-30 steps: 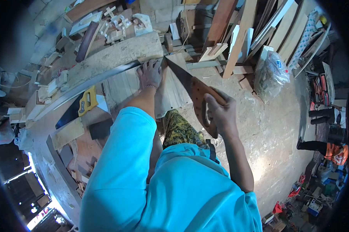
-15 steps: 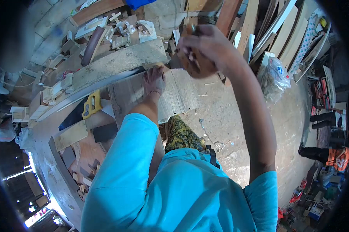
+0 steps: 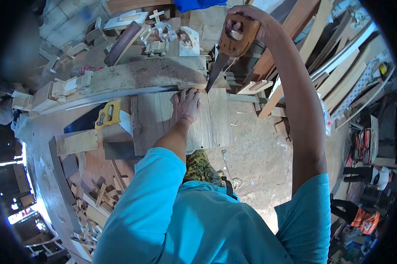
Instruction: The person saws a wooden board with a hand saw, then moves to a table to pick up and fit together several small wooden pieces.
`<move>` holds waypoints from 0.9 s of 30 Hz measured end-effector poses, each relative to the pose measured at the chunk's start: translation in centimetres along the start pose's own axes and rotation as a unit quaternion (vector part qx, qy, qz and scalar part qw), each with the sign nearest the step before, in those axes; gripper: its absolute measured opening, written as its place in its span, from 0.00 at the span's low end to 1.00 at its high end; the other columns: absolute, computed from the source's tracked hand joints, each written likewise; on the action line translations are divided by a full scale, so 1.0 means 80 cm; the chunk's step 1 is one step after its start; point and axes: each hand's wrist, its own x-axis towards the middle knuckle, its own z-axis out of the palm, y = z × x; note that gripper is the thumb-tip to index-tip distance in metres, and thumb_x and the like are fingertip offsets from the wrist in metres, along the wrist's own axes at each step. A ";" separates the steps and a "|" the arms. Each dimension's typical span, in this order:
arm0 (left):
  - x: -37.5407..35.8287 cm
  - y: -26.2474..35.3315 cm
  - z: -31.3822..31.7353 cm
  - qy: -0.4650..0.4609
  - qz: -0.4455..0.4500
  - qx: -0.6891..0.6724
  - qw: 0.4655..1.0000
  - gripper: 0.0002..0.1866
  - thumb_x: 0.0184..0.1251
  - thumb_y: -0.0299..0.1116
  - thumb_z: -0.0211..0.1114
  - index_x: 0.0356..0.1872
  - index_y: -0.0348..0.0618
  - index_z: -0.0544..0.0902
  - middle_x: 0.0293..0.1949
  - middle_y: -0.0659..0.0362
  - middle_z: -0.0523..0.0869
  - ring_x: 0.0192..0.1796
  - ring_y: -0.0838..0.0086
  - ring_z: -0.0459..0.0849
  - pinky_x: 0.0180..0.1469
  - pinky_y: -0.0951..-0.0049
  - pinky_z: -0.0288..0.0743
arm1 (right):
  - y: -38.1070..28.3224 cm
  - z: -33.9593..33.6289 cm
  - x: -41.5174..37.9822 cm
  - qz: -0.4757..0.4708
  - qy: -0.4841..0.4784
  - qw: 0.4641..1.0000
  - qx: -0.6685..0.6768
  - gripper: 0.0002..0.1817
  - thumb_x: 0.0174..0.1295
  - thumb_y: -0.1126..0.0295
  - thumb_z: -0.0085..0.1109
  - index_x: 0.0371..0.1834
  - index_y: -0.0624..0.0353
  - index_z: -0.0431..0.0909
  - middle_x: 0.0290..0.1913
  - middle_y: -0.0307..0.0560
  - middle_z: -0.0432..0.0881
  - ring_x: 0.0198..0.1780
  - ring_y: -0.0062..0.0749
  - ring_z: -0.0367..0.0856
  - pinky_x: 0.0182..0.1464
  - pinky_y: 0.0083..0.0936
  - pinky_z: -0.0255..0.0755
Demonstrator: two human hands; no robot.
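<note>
Holding the saw (image 3: pixel 233 47), the right hand (image 3: pixel 256 18) has moved beyond the board (image 3: pixel 215 116).

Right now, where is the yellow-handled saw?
In the head view, the yellow-handled saw lies left of the grained board under the left hand, with a pale triangular piece between them.

Counter (image 3: pixel 43 141), viewed from above. Around a yellow-handled saw (image 3: pixel 108 115) are supported: a thick plank (image 3: pixel 137 79), 2 o'clock; a wood-grained board (image 3: pixel 156 116), 3 o'clock; a dark panel (image 3: pixel 120 150), 5 o'clock; offcuts (image 3: pixel 104 193), 6 o'clock; a pale block (image 3: pixel 78 142), 7 o'clock.
</note>
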 end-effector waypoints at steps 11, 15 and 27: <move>0.001 -0.002 0.007 0.011 -0.008 -0.033 0.999 0.20 0.58 0.39 0.54 0.53 0.53 0.73 0.57 0.65 0.68 0.60 0.68 0.61 0.62 0.54 0.49 | -0.005 -0.025 0.121 0.100 0.002 0.988 0.115 0.10 0.58 0.74 0.47 0.25 0.73 0.69 0.22 0.62 0.73 0.22 0.47 0.73 0.27 0.38 0.73; 0.004 0.001 -0.001 0.006 -0.001 -0.024 1.000 0.21 0.57 0.39 0.55 0.54 0.53 0.73 0.56 0.65 0.68 0.60 0.68 0.61 0.62 0.55 0.50 | 0.009 -0.077 0.160 0.100 -0.085 0.987 0.096 0.13 0.59 0.71 0.47 0.25 0.73 0.70 0.22 0.63 0.74 0.22 0.45 0.73 0.28 0.36 0.72; 0.003 -0.007 0.011 -0.009 -0.021 -0.066 0.998 0.23 0.55 0.40 0.57 0.56 0.55 0.72 0.57 0.64 0.68 0.61 0.66 0.61 0.63 0.51 0.51 | 0.027 -0.083 0.220 0.251 -0.126 0.939 0.200 0.17 0.55 0.75 0.57 0.41 0.73 0.60 0.36 0.63 0.69 0.27 0.29 0.73 0.22 0.13 0.74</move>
